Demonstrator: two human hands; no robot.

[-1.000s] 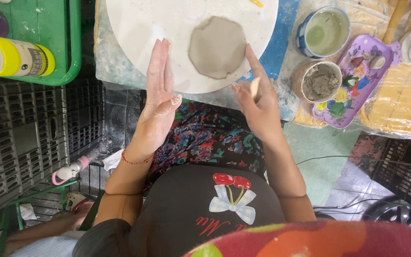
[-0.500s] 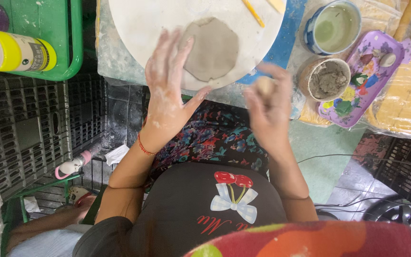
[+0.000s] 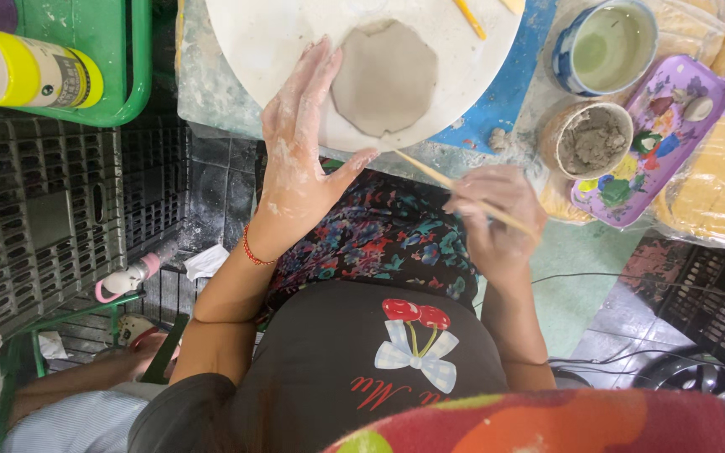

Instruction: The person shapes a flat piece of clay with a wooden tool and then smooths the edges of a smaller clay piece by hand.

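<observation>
A flat grey clay slab [image 3: 385, 77] lies on a round white board [image 3: 279, 33] at the top middle. My left hand [image 3: 299, 159], dusted with clay, rests open on the board's near rim, fingers beside the slab's left edge, thumb spread toward the right. My right hand [image 3: 497, 218] is below the board, off its edge, closed on a thin wooden stick [image 3: 442, 178]. The stick's tip points toward the board's rim just under the slab.
A small bowl of wet clay [image 3: 591, 141] and a blue-rimmed bowl of cloudy water [image 3: 606, 46] stand right of the board. A purple paint tray [image 3: 656, 143] lies further right. A green tray with a yellow bottle [image 3: 39, 71] is at upper left. Black crates [image 3: 35, 218] sit lower left.
My left hand went from edge-on beside the board to flat on its rim. My right hand drew back from the slab's edge, and now holds the wooden stick.
</observation>
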